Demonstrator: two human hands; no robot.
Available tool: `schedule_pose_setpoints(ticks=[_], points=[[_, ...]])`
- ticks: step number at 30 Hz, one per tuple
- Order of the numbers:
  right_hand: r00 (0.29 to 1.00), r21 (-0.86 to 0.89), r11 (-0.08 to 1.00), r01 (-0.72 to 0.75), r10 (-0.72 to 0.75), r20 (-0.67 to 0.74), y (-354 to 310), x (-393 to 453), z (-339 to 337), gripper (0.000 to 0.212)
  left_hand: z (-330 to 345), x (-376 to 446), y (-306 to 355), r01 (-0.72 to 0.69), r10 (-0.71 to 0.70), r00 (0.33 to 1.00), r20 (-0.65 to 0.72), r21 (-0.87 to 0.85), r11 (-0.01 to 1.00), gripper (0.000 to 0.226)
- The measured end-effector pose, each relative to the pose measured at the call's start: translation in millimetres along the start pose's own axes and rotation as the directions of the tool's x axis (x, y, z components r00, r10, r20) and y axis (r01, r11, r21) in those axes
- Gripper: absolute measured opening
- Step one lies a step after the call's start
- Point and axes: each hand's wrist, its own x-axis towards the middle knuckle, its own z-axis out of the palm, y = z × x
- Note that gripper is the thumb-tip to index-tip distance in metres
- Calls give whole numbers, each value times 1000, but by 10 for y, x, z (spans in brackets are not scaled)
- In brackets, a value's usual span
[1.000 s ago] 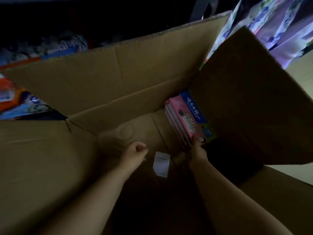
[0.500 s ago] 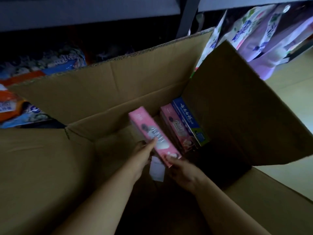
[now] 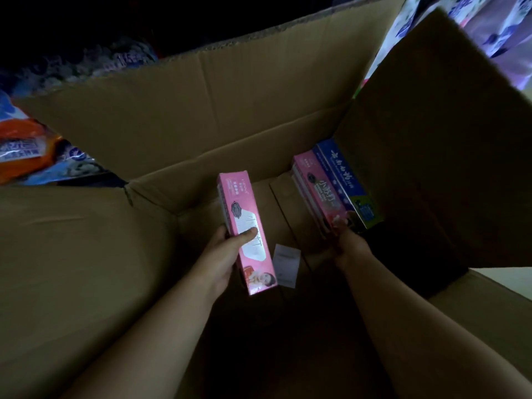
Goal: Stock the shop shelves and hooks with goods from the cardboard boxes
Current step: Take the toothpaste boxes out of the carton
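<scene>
A large open cardboard box [image 3: 178, 119] fills the view. My left hand [image 3: 223, 253] grips a long pink carton [image 3: 247, 226] inside the box, thumb across its front. At the box's right wall stands a small stack of pink cartons [image 3: 316, 191] with a blue carton [image 3: 345, 180] leaning beside them. My right hand [image 3: 347, 243] reaches the near end of that stack and its fingers curl round the end of a pink carton. The box's inside is dim.
A white paper slip [image 3: 285, 264] lies on the box floor between my hands. Orange and blue packets [image 3: 31, 151] sit on the low shelf at left. Purple and white bags [image 3: 501, 33] hang at upper right. The right flap [image 3: 449, 133] stands up.
My right hand passed a pink carton to my left hand, which now holds it alone. My right hand went back to the stack at the right wall.
</scene>
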Motion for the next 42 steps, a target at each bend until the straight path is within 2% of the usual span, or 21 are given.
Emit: schedule_pose_setpoints(ticks=[2, 5, 13, 17, 20, 24, 26, 29, 31, 33, 35, 37, 38, 40, 42], points=[[1000, 101, 995, -25, 24, 18, 41, 15, -34, 40, 6, 6, -14, 2, -2, 1000, 9, -12, 1000, 22], [999, 256, 965, -47, 39, 35, 25, 0, -65, 50, 13, -5, -8, 10, -10, 1000, 27, 8, 1000, 25], [999, 340, 940, -19, 5, 43, -116, -261, -25, 55, 42, -11, -19, 33, -34, 998, 46, 8, 999, 35], [970, 167, 980, -109, 68, 234, -173, -653, -19, 47, 48, -26, -5, 37, -38, 998, 40, 8, 999, 41], [924, 178, 968, -175, 99, 369, -69, -894, -58, 43, 87, -44, 15, 63, -63, 997, 39, -9, 998, 42], [797, 156, 965, -209, 76, 599, 56, -1150, -19, 55, 147, -90, 87, 71, -63, 995, 82, -101, 992, 40], [780, 63, 986, -156, 84, 620, 101, -1239, 5, 45, 163, -132, 123, 32, -22, 989, 148, -70, 997, 50], [810, -128, 992, -4, 78, 581, 131, -1292, 28, 43, 151, -190, 127, 5, 0, 981, 194, -24, 1000, 63], [841, -276, 955, 106, 62, 538, 145, -1324, 38, 42, 128, -203, 103, 7, 1, 982, 190, -39, 999, 65], [845, -334, 934, 127, 75, 530, 178, -1335, 38, 43, 120, -199, 80, -5, 11, 988, 155, -39, 999, 65], [870, -325, 940, 107, 70, 488, 196, -1261, 37, 38, 118, -184, 77, -13, 17, 992, 122, -34, 999, 62], [956, -253, 966, 43, 34, 291, 175, -1017, 0, 30, 97, -159, 77, -14, 17, 996, 92, -36, 999, 55], [983, -164, 986, -13, 43, 180, 137, -881, -29, 31, 84, -149, 73, -10, 13, 996, 84, -34, 999, 53], [994, 6, 997, -75, 75, 78, 49, -624, -66, 33, 67, -130, 58, -4, 6, 996, 85, -26, 1000, 55], [996, -8, 997, -76, 76, 38, -13, -425, -63, 30, 70, -100, 32, 3, -2, 996, 92, -11, 1000, 64]])
